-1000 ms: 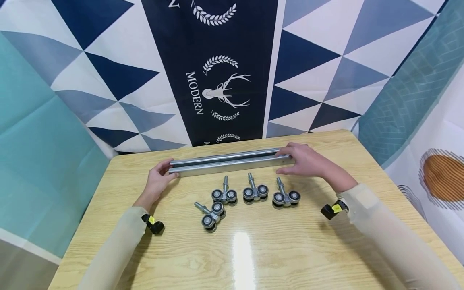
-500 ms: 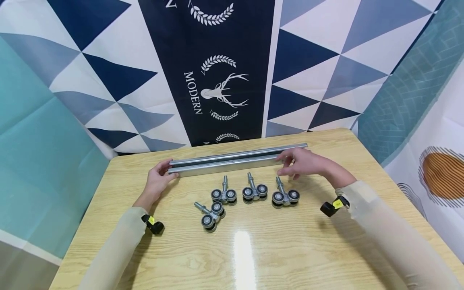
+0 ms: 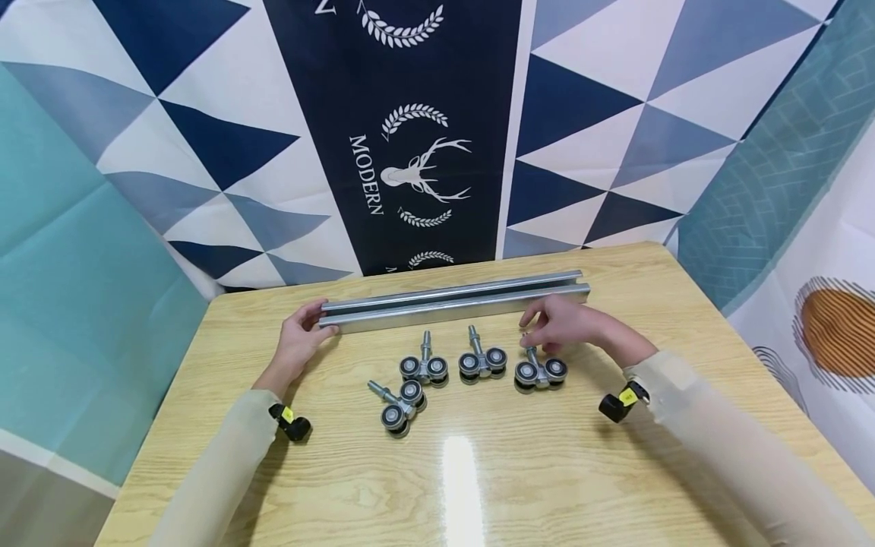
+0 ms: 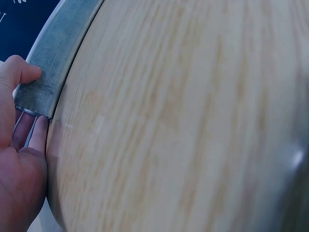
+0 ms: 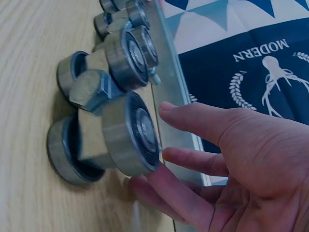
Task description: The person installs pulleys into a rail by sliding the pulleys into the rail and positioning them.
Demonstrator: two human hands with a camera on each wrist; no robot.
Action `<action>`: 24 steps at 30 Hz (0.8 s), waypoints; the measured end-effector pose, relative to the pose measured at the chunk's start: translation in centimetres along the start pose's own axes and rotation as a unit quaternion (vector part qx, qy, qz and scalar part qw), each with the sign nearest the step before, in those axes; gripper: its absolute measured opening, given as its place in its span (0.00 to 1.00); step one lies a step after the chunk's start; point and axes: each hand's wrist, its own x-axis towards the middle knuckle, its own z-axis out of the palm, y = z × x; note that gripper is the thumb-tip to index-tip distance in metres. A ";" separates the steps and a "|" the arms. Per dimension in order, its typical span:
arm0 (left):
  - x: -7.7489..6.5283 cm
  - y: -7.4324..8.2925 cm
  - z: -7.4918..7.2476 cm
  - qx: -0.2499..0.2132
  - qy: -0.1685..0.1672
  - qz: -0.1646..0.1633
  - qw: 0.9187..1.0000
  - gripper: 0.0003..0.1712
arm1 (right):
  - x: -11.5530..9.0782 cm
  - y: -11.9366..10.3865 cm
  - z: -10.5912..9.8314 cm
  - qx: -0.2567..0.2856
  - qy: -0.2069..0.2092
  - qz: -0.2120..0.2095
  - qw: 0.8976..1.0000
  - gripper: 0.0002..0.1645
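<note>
A long silvery metal track rail (image 3: 410, 313) with a dark slot along it lies across the back of the table. My left hand (image 3: 298, 339) grips its left end; in the left wrist view the thumb presses the rail's face (image 4: 58, 58) and other fingers reach its end. Near the rail's right part, my right hand (image 3: 562, 323) reaches down over the bolt of the rightmost roller trolley (image 3: 540, 372), which has paired wheels. Its fingers (image 5: 193, 123) are spread beside the wheels in the right wrist view, and the bolt is mostly hidden there.
To the left of that trolley are a middle trolley (image 3: 482, 363), another trolley (image 3: 424, 369) and a tilted trolley (image 3: 402, 408), all on the wooden table (image 3: 547, 471). Patterned cloth (image 3: 437, 152) hangs behind the table's back edge.
My right hand has left the rail's right end and come down toward the rightmost trolley's bolt, uncovering that end. My left hand keeps its place on the rail.
</note>
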 end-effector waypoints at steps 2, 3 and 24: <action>0.0 0.0 -0.1 -0.001 0.000 -0.001 1.000 0.38 | 0.2 0.0 0.3 0.003 0.002 0.000 1.000 0.28; 0.1 0.0 -0.1 -0.002 0.000 -0.002 1.000 0.38 | 0.3 0.0 0.5 0.004 0.003 0.001 1.000 0.27; 0.2 -0.1 -0.1 0.007 -0.001 0.003 1.000 0.38 | 0.7 -0.3 1.2 0.025 -0.016 0.049 0.998 0.20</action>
